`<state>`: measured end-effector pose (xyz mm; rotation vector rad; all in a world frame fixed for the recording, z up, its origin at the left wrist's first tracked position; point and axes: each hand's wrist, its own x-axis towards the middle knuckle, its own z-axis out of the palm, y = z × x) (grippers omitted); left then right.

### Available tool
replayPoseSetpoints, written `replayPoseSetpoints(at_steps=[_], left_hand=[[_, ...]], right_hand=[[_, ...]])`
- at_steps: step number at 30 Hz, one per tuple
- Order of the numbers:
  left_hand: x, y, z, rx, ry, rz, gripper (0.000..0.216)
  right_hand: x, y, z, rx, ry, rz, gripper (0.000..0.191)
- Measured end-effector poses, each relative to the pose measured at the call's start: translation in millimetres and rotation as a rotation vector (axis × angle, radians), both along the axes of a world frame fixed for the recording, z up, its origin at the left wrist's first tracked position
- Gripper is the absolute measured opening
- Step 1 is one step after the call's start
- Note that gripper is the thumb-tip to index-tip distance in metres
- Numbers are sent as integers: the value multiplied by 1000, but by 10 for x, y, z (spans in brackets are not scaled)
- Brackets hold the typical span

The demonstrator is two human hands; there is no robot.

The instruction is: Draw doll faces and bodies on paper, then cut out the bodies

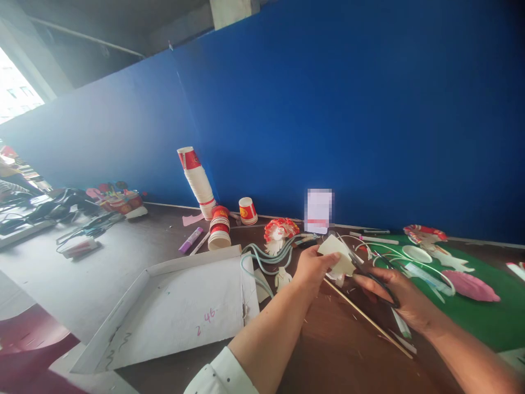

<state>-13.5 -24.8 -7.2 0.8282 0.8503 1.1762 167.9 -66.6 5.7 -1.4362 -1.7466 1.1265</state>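
Note:
In my left hand (314, 269) is a cream piece of paper (337, 257), pinched between thumb and fingers. My right hand (394, 290) is closed round a pair of dark-handled scissors (379, 285), whose blades lie against the paper's right edge. Whether the blades are apart is hard to make out. Below both hands a thin wooden stick (367, 317) lies slanting on the brown table (328, 355). A small cream paper cut-out (283, 279) lies left of my left wrist, near pale blue cords (262, 257).
A white cardboard tray (172, 312) lies at left. Behind it are a tall stack of paper cups (199, 186), a shorter stack (219, 230), one upturned cup (248, 211) and a purple glue stick (191, 239). A green mat (484, 323) with a pink paper shape (471, 285) is at right. A blue partition (328, 109) stands behind.

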Motion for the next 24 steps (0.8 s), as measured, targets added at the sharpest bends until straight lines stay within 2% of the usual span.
replayPoseSetpoints(at_steps=[12, 24], left_hand=[[0, 11, -20, -37, -61, -4, 50], [-1, 28, -47, -47, -67, 7, 54]], right_hand=[[-25, -12, 65, -75, 42, 31, 47], [-10, 19, -13, -151, 74, 11, 49]])
